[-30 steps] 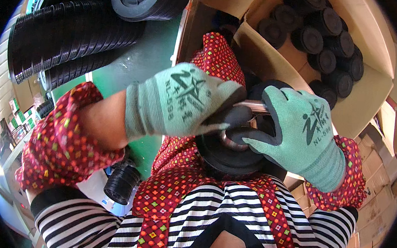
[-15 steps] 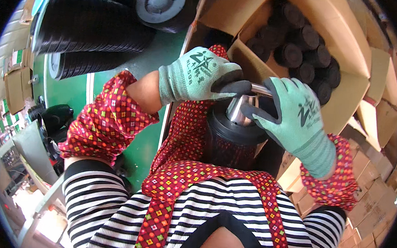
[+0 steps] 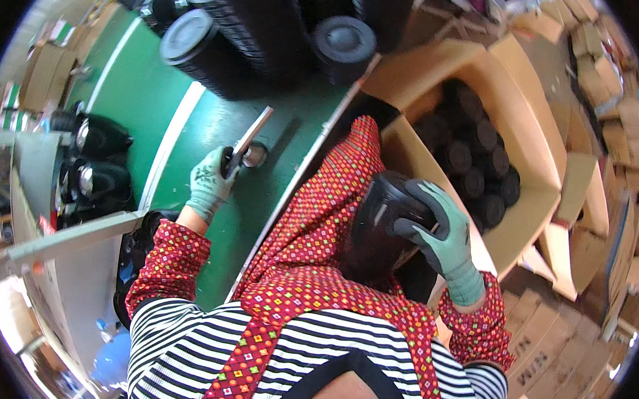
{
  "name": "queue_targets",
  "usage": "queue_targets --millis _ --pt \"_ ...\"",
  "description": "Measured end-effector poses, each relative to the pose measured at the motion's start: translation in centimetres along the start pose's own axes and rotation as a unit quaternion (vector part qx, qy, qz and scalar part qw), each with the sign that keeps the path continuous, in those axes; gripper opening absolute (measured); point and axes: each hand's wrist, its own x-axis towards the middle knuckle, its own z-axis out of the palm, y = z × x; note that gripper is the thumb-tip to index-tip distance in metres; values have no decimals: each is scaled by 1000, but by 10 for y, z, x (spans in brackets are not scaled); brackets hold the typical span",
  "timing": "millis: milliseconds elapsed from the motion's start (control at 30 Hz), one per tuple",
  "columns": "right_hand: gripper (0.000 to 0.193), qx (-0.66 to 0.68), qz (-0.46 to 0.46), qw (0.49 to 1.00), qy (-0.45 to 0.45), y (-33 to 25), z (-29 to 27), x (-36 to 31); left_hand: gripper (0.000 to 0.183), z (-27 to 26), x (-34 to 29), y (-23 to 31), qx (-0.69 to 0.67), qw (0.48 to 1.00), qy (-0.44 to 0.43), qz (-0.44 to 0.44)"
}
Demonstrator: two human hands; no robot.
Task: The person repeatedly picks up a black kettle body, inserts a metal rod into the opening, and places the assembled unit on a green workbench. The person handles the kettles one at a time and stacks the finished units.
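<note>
- Your left hand (image 3: 212,178) is clamped on a bar-handled tool (image 3: 255,128), left of centre in the frame
- Your right hand (image 3: 446,236) grips a dark container (image 3: 377,226) just right of centre
- Beyond, an open carton (image 3: 537,194) sits upper right, black stacks (image 3: 255,18) upper left

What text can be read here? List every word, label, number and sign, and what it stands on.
Brown cardboard boxes, lower right: large dark lettering, partly legible; not copied here.
Left mint-green glove: dark print on its back, too small and blurred to read.
Right mint-green glove: no readable print.
White-and-green box, upper left: any print is too small to read.
</note>
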Motion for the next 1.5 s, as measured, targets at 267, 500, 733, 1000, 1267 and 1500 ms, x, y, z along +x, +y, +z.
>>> queue_targets --millis 267,500,733,1000,1267,1500 --pt "44 281 67 946 151 -37 -17 55 95 -74 -40 100 -317 941 -76 91" --pt "65 486 91 850 -184 -81 94 105 55 -124 -78 87 -482 869 -99 59" --pt "44 315 86 939 -112 -23 172 108 41 -127 -16 -18 -557 806 128 -150" --pt "32 128 -76 986 -80 9 190 97 44 -69 177 -147 -319 882 287 -194" --pt "27 163 -49 983 -64 16 193 96 115 -84 182 -122 -138 900 299 -287" --pt "29 83 -120 987 -73 -5 194 99 108 -142 122 -217 123 850 261 -442"
